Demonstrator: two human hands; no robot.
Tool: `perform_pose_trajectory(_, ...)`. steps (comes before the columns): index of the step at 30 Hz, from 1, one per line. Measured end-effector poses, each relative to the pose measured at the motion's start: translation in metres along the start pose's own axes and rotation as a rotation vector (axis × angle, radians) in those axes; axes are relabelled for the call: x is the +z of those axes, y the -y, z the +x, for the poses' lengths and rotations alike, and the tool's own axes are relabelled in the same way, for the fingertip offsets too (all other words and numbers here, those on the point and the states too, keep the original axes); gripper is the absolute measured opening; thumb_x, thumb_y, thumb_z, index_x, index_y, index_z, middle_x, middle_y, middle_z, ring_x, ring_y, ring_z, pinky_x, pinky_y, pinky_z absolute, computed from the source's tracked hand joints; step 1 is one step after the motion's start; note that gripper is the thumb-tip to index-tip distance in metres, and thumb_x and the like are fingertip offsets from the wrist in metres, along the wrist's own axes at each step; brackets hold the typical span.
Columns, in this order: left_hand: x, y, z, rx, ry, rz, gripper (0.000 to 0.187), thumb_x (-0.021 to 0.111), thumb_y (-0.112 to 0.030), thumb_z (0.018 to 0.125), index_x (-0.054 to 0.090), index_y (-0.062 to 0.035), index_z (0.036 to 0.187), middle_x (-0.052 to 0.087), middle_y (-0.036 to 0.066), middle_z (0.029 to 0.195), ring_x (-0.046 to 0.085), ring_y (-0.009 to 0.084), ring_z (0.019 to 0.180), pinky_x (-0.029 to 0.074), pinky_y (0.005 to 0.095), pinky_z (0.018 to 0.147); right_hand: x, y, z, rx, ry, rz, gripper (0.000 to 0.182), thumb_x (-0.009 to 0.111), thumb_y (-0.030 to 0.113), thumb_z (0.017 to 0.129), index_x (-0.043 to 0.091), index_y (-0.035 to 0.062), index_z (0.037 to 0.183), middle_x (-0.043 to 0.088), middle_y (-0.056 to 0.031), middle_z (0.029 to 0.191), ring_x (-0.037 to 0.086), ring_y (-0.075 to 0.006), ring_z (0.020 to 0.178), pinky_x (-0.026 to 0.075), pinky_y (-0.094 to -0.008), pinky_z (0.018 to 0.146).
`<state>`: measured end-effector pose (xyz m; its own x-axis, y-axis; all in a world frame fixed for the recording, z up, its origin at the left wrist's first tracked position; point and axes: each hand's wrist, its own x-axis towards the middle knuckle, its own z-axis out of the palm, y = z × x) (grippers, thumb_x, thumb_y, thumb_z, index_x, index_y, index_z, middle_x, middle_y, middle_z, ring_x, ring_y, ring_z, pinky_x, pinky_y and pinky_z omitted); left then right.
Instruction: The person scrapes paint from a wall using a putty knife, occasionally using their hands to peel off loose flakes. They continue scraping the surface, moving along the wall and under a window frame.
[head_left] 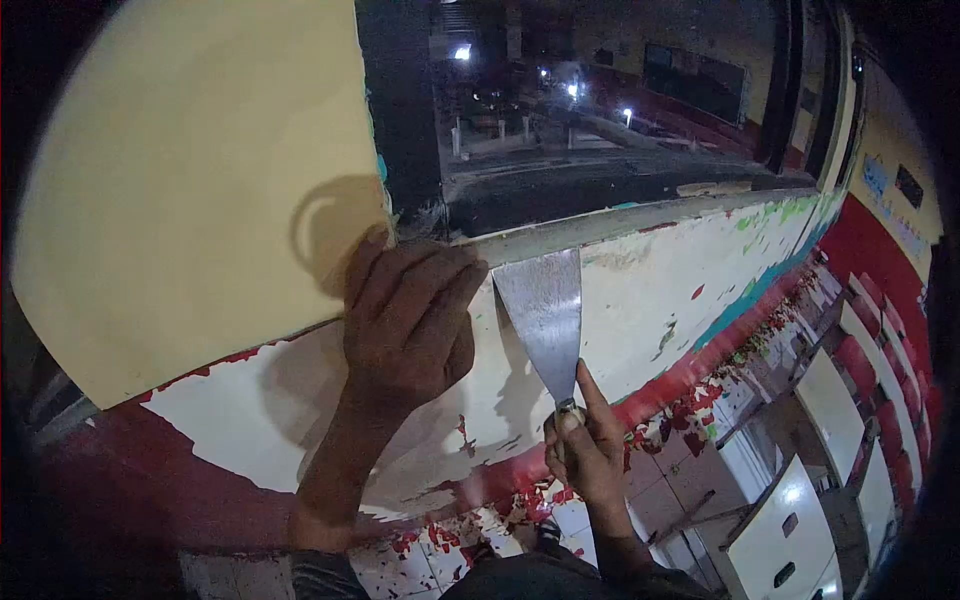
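A metal scraper [545, 310] with a wide flat blade points up at the wall [630, 310], its blade edge close under the window ledge [600, 228]. My right hand [587, 440] is wrapped round its handle, thumb on top. To the left, my left hand [410, 315] rests at the corner of the ledge and the yellow wall [200, 200], fingers curled together; whether something small is held in them is hidden. The wall below the ledge shows white where the red paint [240, 480] ends in ragged edges.
A dark-framed window [600, 100] is above the ledge. Red paint flakes [690, 405] litter the tiled floor along the wall. Chairs with white writing boards [790, 530] stand at the right. My feet show at the bottom.
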<state>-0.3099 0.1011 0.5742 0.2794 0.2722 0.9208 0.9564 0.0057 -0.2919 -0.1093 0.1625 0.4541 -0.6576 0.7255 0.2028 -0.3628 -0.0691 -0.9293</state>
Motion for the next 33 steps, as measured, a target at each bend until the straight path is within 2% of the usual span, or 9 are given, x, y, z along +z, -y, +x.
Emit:
perform_pose_trajectory(8, 0.000, 0.001, -0.001, -0.025, -0.046, -0.043, 0.024, 0.056, -0.003, 0.069, 0.067, -0.0050, 0.089, 0.063, 0.006, 0.092, 0.060, 0.0225, 0.088, 0.036, 0.0465, 0.100, -0.001, -0.006, -0.002, 0.000, -0.029, 0.018, 0.058, 0.046, 0.007, 0.093, 0.021, 0.0100, 0.146, 0.055, -0.0033, 0.078, 0.044, -0.0042, 0.052, 0.038, -0.0195, 0.046)
perform_pose_trajectory(12, 0.000, 0.001, 0.000, -0.007, -0.056, -0.031, 0.022, 0.057, -0.005, 0.068, 0.067, -0.0056, 0.088, 0.063, 0.006, 0.092, 0.060, 0.0223, 0.088, 0.037, 0.0467, 0.100, 0.002, 0.003, 0.003, -0.006, -0.021, 0.099, 0.060, 0.050, 0.013, 0.093, 0.021, 0.0090, 0.145, 0.055, -0.0035, 0.074, 0.044, -0.0054, 0.049, 0.037, -0.0199, 0.043)
perform_pose_trajectory(18, 0.001, 0.003, -0.002, 0.005, -0.051, -0.047, 0.022, 0.058, -0.004, 0.068, 0.067, -0.0058, 0.089, 0.063, 0.006, 0.093, 0.060, 0.0223, 0.087, 0.037, 0.0470, 0.099, -0.005, -0.008, -0.005, -0.062, 0.018, 0.015, 0.060, 0.051, 0.017, 0.094, 0.021, 0.0065, 0.145, 0.054, -0.0030, 0.072, 0.043, -0.0048, 0.049, 0.036, -0.0196, 0.043)
perform_pose_trajectory(21, -0.001, 0.002, -0.001, 0.009, -0.034, -0.041, 0.023, 0.059, -0.004, 0.068, 0.067, -0.0057, 0.090, 0.063, 0.006, 0.094, 0.060, 0.0221, 0.087, 0.038, 0.0467, 0.098, 0.006, 0.000, 0.005, -0.027, -0.009, 0.028, 0.059, 0.050, 0.016, 0.094, 0.022, 0.0061, 0.145, 0.053, -0.0028, 0.072, 0.043, -0.0045, 0.050, 0.036, -0.0194, 0.044)
perform_pose_trajectory(22, 0.000, 0.002, -0.002, 0.009, -0.042, -0.040, 0.023, 0.059, -0.004, 0.068, 0.067, -0.0056, 0.090, 0.063, 0.006, 0.094, 0.060, 0.0222, 0.087, 0.038, 0.0468, 0.098, 0.009, -0.003, 0.008, -0.106, -0.005, 0.031, 0.058, 0.049, 0.014, 0.094, 0.021, 0.0064, 0.145, 0.054, -0.0025, 0.073, 0.044, -0.0045, 0.050, 0.036, -0.0191, 0.043)
perform_pose_trajectory(28, 0.001, 0.004, -0.003, 0.018, -0.063, -0.069, 0.025, 0.059, -0.005, 0.068, 0.066, -0.0056, 0.092, 0.063, 0.006, 0.094, 0.060, 0.0231, 0.089, 0.038, 0.0475, 0.098, 0.005, 0.002, 0.003, -0.001, -0.024, 0.048, 0.057, 0.048, 0.013, 0.094, 0.022, 0.0067, 0.145, 0.054, -0.0027, 0.074, 0.044, -0.0043, 0.050, 0.037, -0.0190, 0.043)
perform_pose_trajectory(33, -0.001, 0.002, -0.002, -0.010, -0.036, -0.066, 0.024, 0.057, -0.005, 0.069, 0.066, -0.0056, 0.091, 0.063, 0.006, 0.094, 0.060, 0.0240, 0.089, 0.037, 0.0486, 0.099, 0.001, -0.001, -0.003, -0.057, -0.020, 0.016, 0.058, 0.049, 0.012, 0.094, 0.021, 0.0077, 0.145, 0.054, -0.0028, 0.073, 0.044, -0.0045, 0.049, 0.036, -0.0187, 0.042)
